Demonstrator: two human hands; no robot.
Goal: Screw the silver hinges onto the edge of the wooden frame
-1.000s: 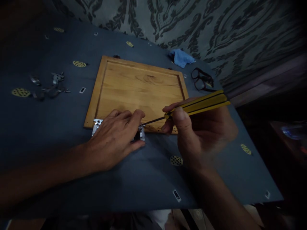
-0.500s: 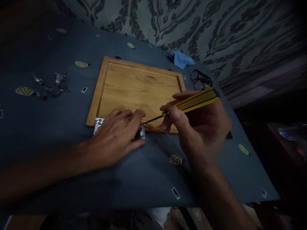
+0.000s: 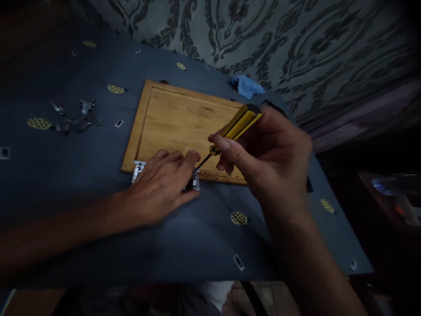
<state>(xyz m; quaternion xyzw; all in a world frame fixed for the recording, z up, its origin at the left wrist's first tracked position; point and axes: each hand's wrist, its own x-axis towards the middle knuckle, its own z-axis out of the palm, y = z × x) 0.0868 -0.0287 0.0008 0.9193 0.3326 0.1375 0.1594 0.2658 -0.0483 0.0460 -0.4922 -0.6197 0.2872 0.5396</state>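
Observation:
A wooden panel with a raised frame lies flat, and bright metal hinge pieces sit along its near edge. My left hand is closed over that hardware, fingers on top and thumb on the near side, hiding much of it. Another bright metal part shows by the panel's near left corner. In my right hand a screwdriver with a yellow and black handle is pinched between thumb and fingers. Its shaft slants down left, and the tip meets the hardware beside my left index finger; the screw head cannot be made out.
Several loose metal hinges and screws lie on the dark patterned tablecloth at left. A blue cloth is at the back by the patterned wall. Partly hidden glasses lie behind my right hand.
The screwdriver's handle has swung up and left, so the tool stands steeper. My right hand has shifted with it and turned; the left hand keeps its place on the hardware.

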